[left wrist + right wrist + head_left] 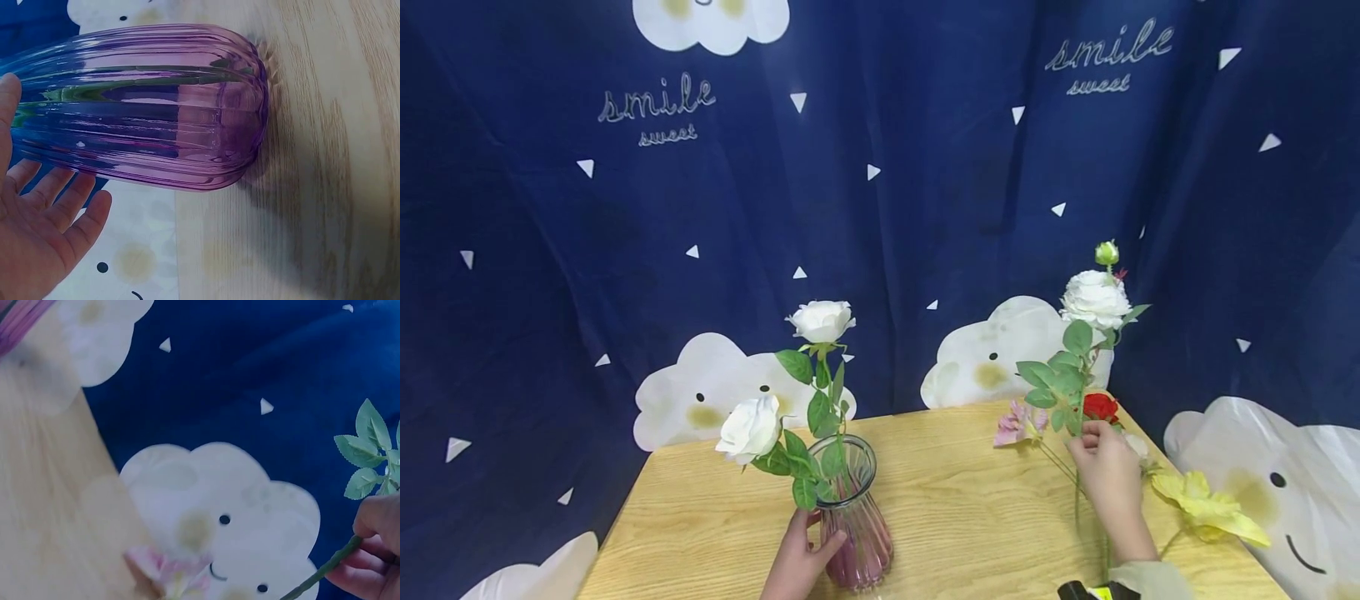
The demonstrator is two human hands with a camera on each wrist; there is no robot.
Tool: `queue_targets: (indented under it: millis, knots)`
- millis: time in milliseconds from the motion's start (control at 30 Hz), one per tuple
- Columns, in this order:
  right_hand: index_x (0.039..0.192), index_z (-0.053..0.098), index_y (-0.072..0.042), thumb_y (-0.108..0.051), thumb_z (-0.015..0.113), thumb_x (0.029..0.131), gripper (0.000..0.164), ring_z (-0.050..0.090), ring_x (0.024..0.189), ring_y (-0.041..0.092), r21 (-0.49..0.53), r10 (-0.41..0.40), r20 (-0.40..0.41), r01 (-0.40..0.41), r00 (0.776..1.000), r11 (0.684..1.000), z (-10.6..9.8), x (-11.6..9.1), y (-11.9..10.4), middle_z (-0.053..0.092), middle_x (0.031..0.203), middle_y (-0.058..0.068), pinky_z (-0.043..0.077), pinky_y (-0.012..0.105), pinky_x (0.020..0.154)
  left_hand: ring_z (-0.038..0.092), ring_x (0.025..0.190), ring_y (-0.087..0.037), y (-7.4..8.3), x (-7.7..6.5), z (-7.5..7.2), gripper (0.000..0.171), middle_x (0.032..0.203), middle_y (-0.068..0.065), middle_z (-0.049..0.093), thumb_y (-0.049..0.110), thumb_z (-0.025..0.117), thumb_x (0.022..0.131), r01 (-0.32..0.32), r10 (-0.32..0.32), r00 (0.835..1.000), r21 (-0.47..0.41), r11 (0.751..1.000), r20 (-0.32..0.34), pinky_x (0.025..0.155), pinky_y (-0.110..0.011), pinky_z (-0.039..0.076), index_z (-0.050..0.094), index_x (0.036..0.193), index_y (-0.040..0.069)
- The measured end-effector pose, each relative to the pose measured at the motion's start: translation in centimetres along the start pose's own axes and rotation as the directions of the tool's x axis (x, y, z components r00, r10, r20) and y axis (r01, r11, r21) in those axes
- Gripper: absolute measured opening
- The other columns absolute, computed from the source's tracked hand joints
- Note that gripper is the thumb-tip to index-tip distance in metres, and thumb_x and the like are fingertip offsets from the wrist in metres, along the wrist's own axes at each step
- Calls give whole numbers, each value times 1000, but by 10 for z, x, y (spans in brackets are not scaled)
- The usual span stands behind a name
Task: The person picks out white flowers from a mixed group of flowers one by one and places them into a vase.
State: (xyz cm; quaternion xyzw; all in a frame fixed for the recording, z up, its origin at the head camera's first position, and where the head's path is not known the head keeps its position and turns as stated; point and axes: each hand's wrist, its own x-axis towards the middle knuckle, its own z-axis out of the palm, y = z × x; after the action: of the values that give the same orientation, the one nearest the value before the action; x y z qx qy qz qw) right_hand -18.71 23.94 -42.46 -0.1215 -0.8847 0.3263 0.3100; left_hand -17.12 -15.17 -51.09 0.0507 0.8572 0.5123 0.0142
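A ribbed glass vase [859, 546], pink-purple at its base, stands upright on the table with two white roses in it, one rose [822, 322] tall and the other rose [751, 429] leaning left. My left hand [799, 558] holds the vase at its left side, thumb in front; the left wrist view shows the little finger [92, 219] apart from the glass [187, 125]. Green stems show through the wall. My right hand [1111, 477] pinches the stem [325, 570] of a white flower [1095, 300] with a green bud on top, raised upright over the table's right side.
Beside the right hand lie a pink flower [1018, 423], a red flower [1101, 407] and a yellow flower [1210, 507]. A black object [1078, 592] shows by the right sleeve. A dark blue curtain [910, 208] with clouds hangs behind the wooden table [962, 500].
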Motion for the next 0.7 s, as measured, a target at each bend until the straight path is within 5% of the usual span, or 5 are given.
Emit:
queue_targets:
  millis: [433, 700]
  knots:
    - [88, 61, 1, -5, 55, 71, 19, 56, 63, 13, 88, -92, -135, 104, 987, 991, 4, 9, -45, 63, 74, 12, 49, 34, 61, 43, 113, -48, 2, -2, 1, 73, 130, -27, 39, 39, 60, 79, -14, 14, 1000, 15, 1000, -10, 73, -58, 47, 25, 136, 8]
    - [91, 60, 0, -6, 55, 73, 19, 56, 65, 13, 147, -99, -95, 112, 991, 983, 8, 10, -73, 63, 76, 12, 47, 30, 60, 45, 109, -48, 2, -3, 1, 68, 128, -28, 40, 38, 56, 83, -57, 58, 998, 31, 998, -29, 68, -57, 48, 26, 135, 7]
